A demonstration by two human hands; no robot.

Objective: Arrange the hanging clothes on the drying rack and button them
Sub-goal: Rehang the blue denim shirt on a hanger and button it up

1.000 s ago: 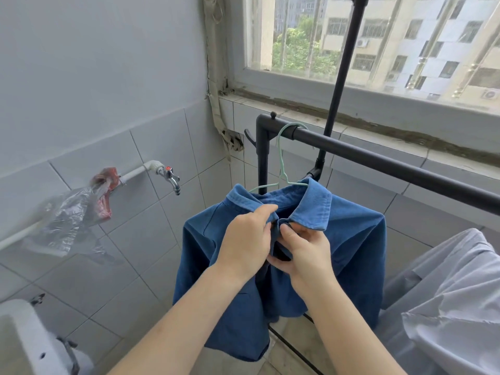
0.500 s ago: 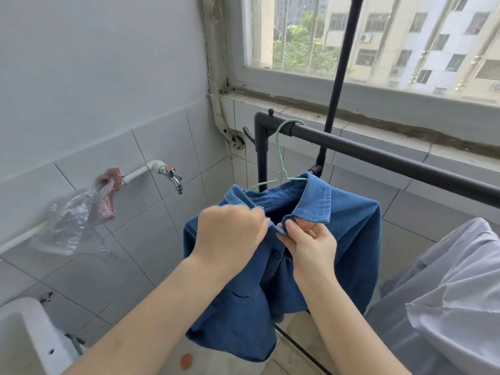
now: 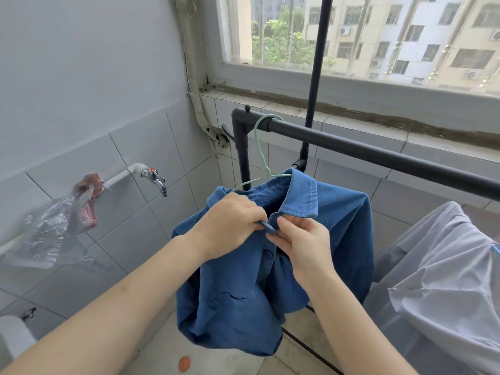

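A blue denim shirt (image 3: 338, 239) hangs on a pale green hanger (image 3: 258, 147) hooked over the black rail of the drying rack (image 3: 378, 155), near its left corner. My left hand (image 3: 230, 226) pinches the left edge of the shirt front just under the collar, with a dark button showing at my fingertips. My right hand (image 3: 303, 242) pinches the right edge of the front beside it. Both edges meet at the collar. Another button (image 3: 267, 254) shows lower on the placket.
A white garment (image 3: 438, 280) hangs on the same rail at the right. A tap (image 3: 157, 180) and a plastic bag (image 3: 62, 220) stick out from the tiled left wall. A white basin corner (image 3: 13, 336) sits at the lower left. A window runs behind the rack.
My hands have stayed at the collar, bringing the two front edges together; the view has shifted slightly and a button now shows between my fingertips.
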